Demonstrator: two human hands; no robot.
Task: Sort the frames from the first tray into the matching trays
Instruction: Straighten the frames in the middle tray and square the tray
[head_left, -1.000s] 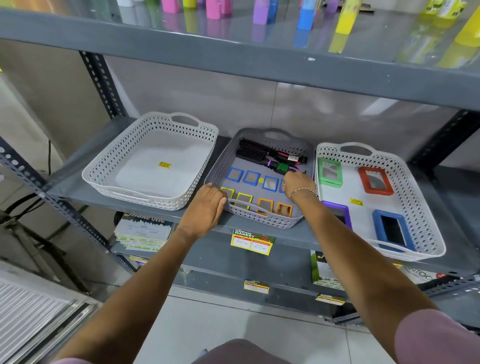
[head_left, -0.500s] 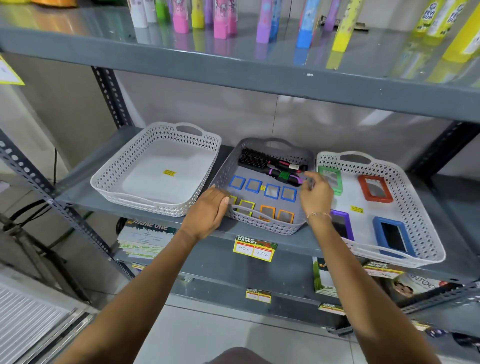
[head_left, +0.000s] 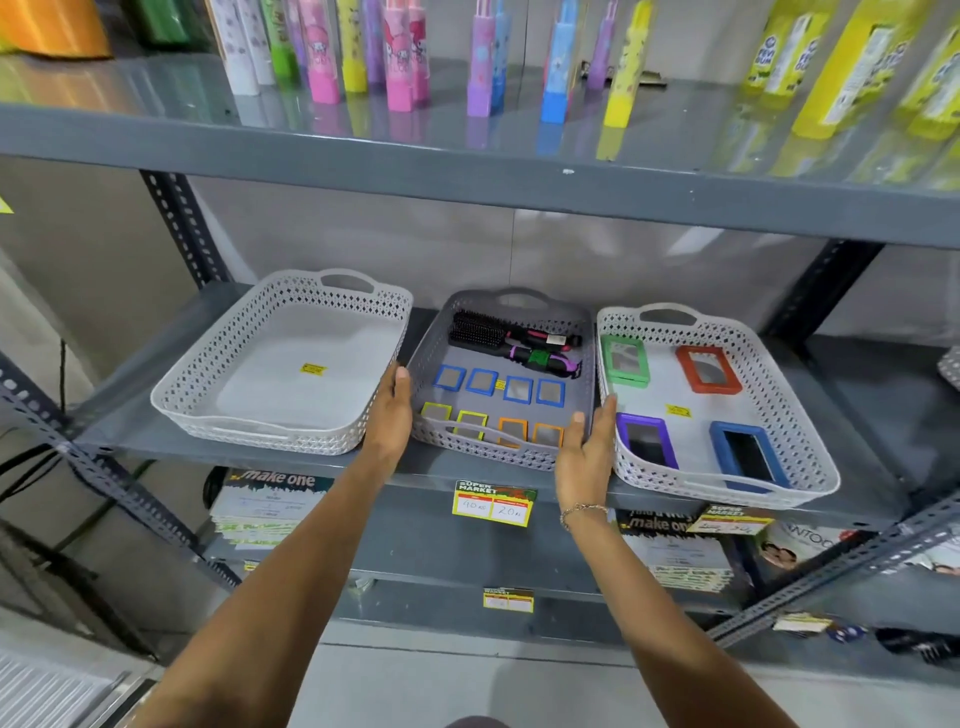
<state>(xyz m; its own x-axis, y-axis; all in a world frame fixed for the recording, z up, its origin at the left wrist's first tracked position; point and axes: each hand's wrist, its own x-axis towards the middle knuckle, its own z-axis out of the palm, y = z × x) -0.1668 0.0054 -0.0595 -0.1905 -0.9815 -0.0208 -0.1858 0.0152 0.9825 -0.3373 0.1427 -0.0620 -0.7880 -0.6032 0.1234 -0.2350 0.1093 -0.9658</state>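
Note:
Three perforated trays stand on the middle shelf. The grey middle tray (head_left: 587, 364) holds several small blue frames (head_left: 482, 382), yellow and orange frames (head_left: 511, 430) along its front, and two hairbrushes (head_left: 511, 344) at the back. My left hand (head_left: 390, 415) grips this tray's left side. My right hand (head_left: 586, 457) grips its front right corner. The white right tray (head_left: 810, 457) holds larger green (head_left: 625, 359), red (head_left: 707, 369), purple (head_left: 647, 440) and blue (head_left: 744, 457) frames. The white left tray (head_left: 208, 374) holds only a yellow sticker.
A grey shelf (head_left: 467, 171) overhangs above, with coloured tubes and yellow bottles standing on it. Price tags (head_left: 493, 503) hang on the shelf's front edge. Booklets lie on the lower shelf (head_left: 426, 540). Perforated uprights (head_left: 182, 223) frame the rack.
My right hand has come out of the middle tray and now holds its front right corner. My left hand has slid from the front edge to the tray's left side.

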